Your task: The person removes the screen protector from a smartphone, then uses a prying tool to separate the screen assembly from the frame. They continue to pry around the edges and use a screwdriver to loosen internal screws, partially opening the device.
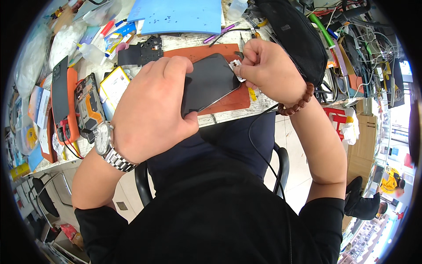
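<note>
A dark smartphone [212, 83] lies glass side up over a reddish-brown work mat [233, 102] at the table's near edge. My left hand [154, 94], a steel watch on its wrist, grips the phone's left side with the thumb at the near edge and the fingers at the far edge. At the phone's right end my right hand [266, 68] pinches a small white piece with dark marks [237, 69] between thumb and fingers. That piece sits against the phone's edge; its exact kind cannot be made out. A beaded bracelet circles my right wrist.
An opened phone body [89, 102] and an orange multimeter [66, 103] lie to the left. A blue sheet [176, 16] is at the back. A black pouch [292, 39], a green pen-like tool [322, 31] and tangled cables crowd the right. A black cable [252, 136] hangs over my lap.
</note>
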Tool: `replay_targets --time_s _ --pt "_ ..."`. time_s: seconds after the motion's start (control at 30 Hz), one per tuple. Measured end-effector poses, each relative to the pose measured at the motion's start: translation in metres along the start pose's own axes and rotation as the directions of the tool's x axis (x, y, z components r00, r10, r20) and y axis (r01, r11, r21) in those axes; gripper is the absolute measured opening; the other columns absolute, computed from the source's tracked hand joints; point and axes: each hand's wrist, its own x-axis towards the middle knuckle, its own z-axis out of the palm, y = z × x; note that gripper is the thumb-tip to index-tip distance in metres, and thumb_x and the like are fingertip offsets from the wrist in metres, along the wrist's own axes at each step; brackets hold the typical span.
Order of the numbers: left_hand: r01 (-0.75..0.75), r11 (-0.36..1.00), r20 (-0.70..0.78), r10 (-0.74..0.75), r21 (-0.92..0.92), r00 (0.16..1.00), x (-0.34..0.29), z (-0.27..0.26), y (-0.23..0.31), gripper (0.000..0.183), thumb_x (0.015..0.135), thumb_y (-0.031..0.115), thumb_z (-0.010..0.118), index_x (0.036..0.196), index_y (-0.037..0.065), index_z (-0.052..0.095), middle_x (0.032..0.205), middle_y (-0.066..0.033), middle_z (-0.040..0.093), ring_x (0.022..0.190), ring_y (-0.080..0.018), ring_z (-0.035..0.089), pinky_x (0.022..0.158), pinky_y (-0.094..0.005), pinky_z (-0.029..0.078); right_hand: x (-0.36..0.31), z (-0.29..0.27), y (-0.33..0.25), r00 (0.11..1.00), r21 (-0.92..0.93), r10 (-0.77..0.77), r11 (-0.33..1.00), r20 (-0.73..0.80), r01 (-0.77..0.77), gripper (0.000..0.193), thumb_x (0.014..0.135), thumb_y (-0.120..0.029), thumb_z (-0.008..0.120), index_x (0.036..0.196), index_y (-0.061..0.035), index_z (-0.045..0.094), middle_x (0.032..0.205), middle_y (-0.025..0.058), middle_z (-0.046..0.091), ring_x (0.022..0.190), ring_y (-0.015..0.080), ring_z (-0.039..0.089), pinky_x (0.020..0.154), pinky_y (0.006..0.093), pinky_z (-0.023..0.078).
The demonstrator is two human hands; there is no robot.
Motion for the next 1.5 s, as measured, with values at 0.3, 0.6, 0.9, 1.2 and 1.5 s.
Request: replay_targets --time_s 0.3,0.6,0.9,1.2,1.5 --pt "-0.074 0.997 -0.056 0.075 0.026 0.996 -0.003 0.003 0.007 0.067 0.076 0.007 0.08 0.135 -0.005 0.051 0.109 -0.0224 0.07 0.101 -0.0433 0.068 0.091 -0.0492 0.057 -0.007 -0.001 0.005 0.944 -0.251 -0.257 0.946 -0.206 0.203 0.022 0.083 -0.002 0.074 0.081 -0.002 0.051 0.067 0.0086 0.059 0.061 0.0194 0.058 0.06 0.0384 0.049" --pt "0.04 0.98 0.062 -0.028 -0.196 0.998 -0.003 -0.014 -0.001 0.063 0.09 -0.002 0.058 0.152 -0.002 0.047 0.112 -0.0232 0.076 0.099 -0.0354 0.076 0.094 -0.038 0.056 -0.012 0.001 0.031 0.953 -0.096 -0.202 0.978 -0.226 0.184 0.013 0.084 0.0 0.071 0.09 -0.0007 0.059 0.073 0.0082 0.059 0.066 0.0189 0.055 0.063 0.0363 0.048" --pt "0.252 0.867 0.306 -0.123 -0.429 0.944 0.013 -0.044 -0.028 0.038 0.11 0.002 0.045 0.145 -0.006 0.058 0.118 -0.0037 0.068 0.1 -0.0084 0.057 0.093 -0.0262 0.047 -0.024 -0.001 0.035 0.974 0.015 -0.158 0.987 -0.16 0.163 0.016 0.099 0.008 0.069 0.106 -0.0017 0.058 0.09 -0.0054 0.059 0.077 -0.0009 0.052 0.066 0.0178 0.043" --pt "0.26 0.801 0.226 -0.159 -0.54 0.961 0.001 -0.037 -0.033 0.031 0.114 0.01 0.057 0.14 -0.005 0.061 0.123 -0.0043 0.07 0.109 -0.0078 0.061 0.097 -0.025 0.049 -0.026 -0.003 0.036 0.946 -0.391 -0.25 0.907 -0.205 0.155 0.023 0.092 0.001 0.073 0.113 0.0015 0.065 0.087 0.0123 0.071 0.073 0.0273 0.07 0.07 0.0393 0.056" --pt "0.117 0.673 -0.012 -0.184 -0.731 0.983 -0.012 -0.014 -0.042 0.033 0.107 0.005 0.069 0.138 -0.003 0.061 0.118 -0.0099 0.075 0.108 -0.013 0.071 0.096 -0.0285 0.058 -0.057 0.009 0.005 0.808 -0.659 -0.583 0.643 -0.09 0.39 0.029 0.085 -0.002 0.083 0.111 -0.0004 0.069 0.112 0.0181 0.066 0.106 0.0409 0.066 0.092 0.0462 0.055"
